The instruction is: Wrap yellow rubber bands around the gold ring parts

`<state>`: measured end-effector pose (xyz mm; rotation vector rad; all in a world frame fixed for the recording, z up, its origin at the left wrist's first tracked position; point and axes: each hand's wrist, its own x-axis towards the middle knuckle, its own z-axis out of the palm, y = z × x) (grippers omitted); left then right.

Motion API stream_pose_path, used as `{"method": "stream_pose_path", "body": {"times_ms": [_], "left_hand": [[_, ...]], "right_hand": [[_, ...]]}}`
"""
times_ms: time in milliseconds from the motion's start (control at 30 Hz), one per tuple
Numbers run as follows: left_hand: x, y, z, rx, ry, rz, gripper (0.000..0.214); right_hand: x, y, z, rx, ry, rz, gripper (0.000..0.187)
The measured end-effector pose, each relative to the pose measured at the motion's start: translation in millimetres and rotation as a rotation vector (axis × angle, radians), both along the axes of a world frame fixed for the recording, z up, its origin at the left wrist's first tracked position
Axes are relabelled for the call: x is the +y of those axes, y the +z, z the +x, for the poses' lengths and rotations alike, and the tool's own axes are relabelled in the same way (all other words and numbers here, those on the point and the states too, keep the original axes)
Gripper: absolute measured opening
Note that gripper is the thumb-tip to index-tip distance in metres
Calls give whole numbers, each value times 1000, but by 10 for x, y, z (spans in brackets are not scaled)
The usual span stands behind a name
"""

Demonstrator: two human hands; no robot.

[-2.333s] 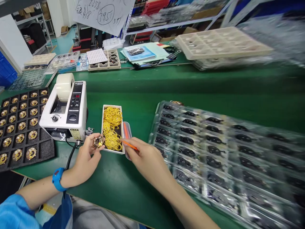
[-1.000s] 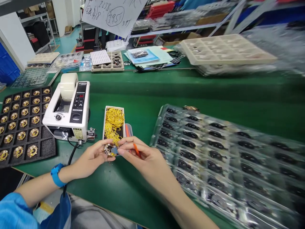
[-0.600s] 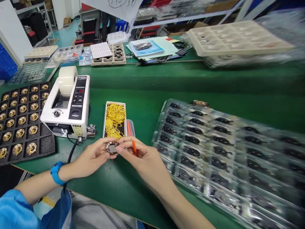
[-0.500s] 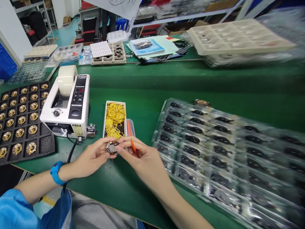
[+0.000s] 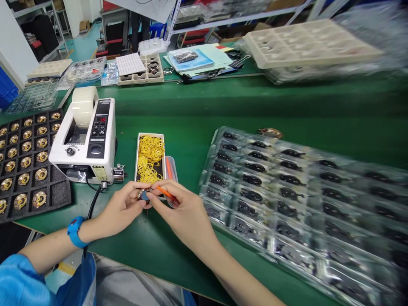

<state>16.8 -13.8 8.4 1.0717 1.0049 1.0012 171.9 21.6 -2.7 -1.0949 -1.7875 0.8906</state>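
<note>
My left hand [image 5: 123, 209] pinches a small round metal part [image 5: 144, 195] just above the green table, in front of a narrow white box of yellow rings [image 5: 149, 157]. My right hand [image 5: 180, 208] meets it from the right, fingertips pressed on the same part, with a thin orange stick [image 5: 165, 192] held between the fingers. Both hands are closed. A blue watch [image 5: 75, 232] sits on the left wrist.
A white tape dispenser [image 5: 86, 136] stands to the left, its cable running off the table edge. A black foam tray of gold round parts [image 5: 24, 159] lies at far left. Clear blister trays with dark parts [image 5: 296, 191] cover the right. Beige trays and papers lie at the back.
The hands came together on the round part in front of the box, away from the rings the stick was touching. The orange stick has tilted from upright to nearly level.
</note>
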Motion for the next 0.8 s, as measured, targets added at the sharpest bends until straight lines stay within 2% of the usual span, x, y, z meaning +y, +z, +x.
{"method": "stream_pose_path", "body": {"times_ms": [267, 333, 400, 533, 600, 700, 800], "left_hand": [[24, -9, 19, -24, 125, -82, 36], [28, 0, 17, -42, 132, -84, 39], [27, 2, 12, -60, 133, -86, 43], [4, -41, 2, -42, 136, -69, 45], [-6, -64, -5, 9, 132, -44, 40], [-3, -45, -23, 157, 82, 17, 24], [19, 37, -49, 446, 45, 222, 10]], "right_hand": [[-124, -77, -75, -37, -43, 186, 9], [-132, -103, -76, -30, -94, 164, 6], [-110, -107, -68, -24, -121, 100, 10], [-22, -47, -46, -20, 19, 24, 6], [6, -11, -38, -19, 78, 41, 16], [12, 12, -29, -34, 96, 130, 20], [-18, 5, -20, -113, 66, 354, 16]]}}
